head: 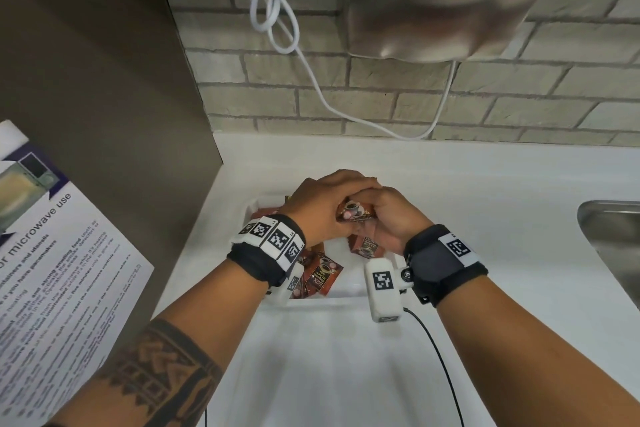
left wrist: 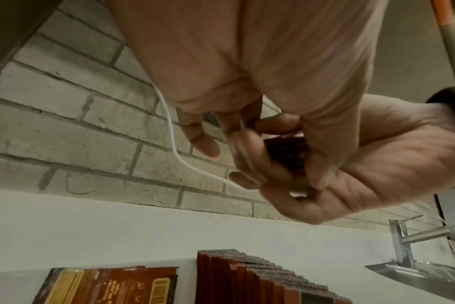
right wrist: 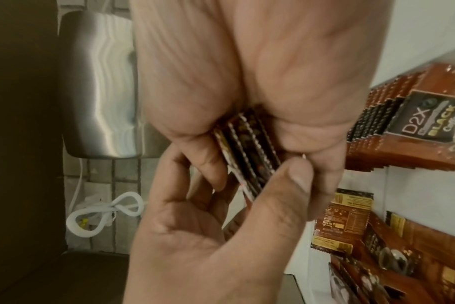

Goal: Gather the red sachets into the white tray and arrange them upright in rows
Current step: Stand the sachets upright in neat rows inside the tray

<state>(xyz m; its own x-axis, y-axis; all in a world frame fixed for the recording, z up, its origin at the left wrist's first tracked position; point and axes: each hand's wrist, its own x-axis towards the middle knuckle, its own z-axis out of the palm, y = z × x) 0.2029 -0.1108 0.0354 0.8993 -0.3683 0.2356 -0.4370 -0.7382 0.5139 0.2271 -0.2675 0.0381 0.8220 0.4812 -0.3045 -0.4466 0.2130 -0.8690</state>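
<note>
Both hands meet above the white tray (head: pixel 325 300). Between them they hold a small stack of red sachets (head: pixel 356 217). My left hand (head: pixel 329 201) curls over the stack from the left and my right hand (head: pixel 394 218) grips it from the right. In the right wrist view the stack's serrated edges (right wrist: pixel 247 152) show, pinched between my right palm and the left thumb (right wrist: pixel 294 176). A row of upright sachets (right wrist: pixel 403 133) stands in the tray. Loose sachets (head: pixel 318 276) lie flat at the tray's near left, and another sachet (head: pixel 365 246) lies under my right wrist.
The tray sits on a white counter (head: pixel 485 201) against a brick wall. A steel hand dryer (head: pixel 446 0) hangs above, with a white cable (head: pixel 277 17) looping down. A steel sink (head: pixel 613 239) and its faucet (left wrist: pixel 429 234) are to the right. A brown cabinet side (head: pixel 104 80) stands left.
</note>
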